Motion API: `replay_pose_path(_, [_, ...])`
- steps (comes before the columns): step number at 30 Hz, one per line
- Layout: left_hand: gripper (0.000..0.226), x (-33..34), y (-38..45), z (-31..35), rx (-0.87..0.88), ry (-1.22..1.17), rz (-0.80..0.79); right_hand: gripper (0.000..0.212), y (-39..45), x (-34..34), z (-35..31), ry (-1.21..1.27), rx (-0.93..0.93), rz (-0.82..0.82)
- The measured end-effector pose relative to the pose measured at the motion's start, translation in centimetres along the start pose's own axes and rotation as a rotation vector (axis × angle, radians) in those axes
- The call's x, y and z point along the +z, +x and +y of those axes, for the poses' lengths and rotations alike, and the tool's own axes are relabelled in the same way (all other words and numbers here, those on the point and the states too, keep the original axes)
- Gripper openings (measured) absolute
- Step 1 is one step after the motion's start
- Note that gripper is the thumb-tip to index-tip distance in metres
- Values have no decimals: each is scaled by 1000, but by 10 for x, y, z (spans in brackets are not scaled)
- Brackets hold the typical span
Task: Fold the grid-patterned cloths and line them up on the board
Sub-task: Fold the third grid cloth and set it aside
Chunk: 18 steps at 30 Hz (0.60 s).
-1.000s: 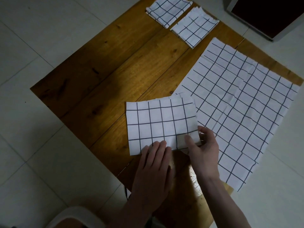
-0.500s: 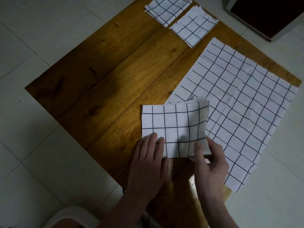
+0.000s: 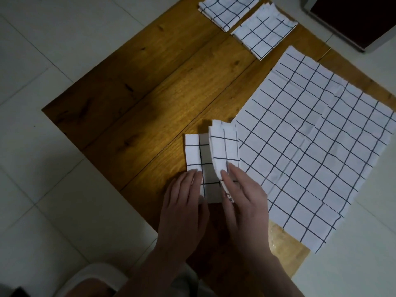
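Several unfolded cloths overlapped flat on right of board, still to fold. Two folded cloths lined up at far edge, done. Third cloth at near edge, mid-fold: right hand pinching raised flap, left hand flat, fingers straight, pressing other half down.

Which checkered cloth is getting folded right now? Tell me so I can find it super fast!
Find the wooden board on the pale tiled floor, then its near edge, where the two hands are. The cloth being folded lies between them: the left hand presses it flat while the right hand lifts its right flap. Unlike the two folded cloths at the far end and the big open cloth beside it, it is half-folded.
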<state>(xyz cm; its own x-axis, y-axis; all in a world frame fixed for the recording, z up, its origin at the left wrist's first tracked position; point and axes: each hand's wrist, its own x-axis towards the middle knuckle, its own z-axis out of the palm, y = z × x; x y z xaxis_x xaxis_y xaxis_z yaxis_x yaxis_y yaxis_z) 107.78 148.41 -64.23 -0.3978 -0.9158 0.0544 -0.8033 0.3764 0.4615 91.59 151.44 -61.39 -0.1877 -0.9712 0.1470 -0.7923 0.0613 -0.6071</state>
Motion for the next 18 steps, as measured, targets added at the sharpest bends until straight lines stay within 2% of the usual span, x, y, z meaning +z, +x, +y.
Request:
replay_pose_path(7, [52,0,0,-8,10,-84,34,45,5,16,7,-119,-182,-162])
replay_pose_path(11, [59,-7,5,-4,-33,-145,79,45,4,20,6,-116,-214,-172])
replay_pose_path(18, [57,-1,0,-15,26,-148,17,43,1,27,4,-119,-208,-205])
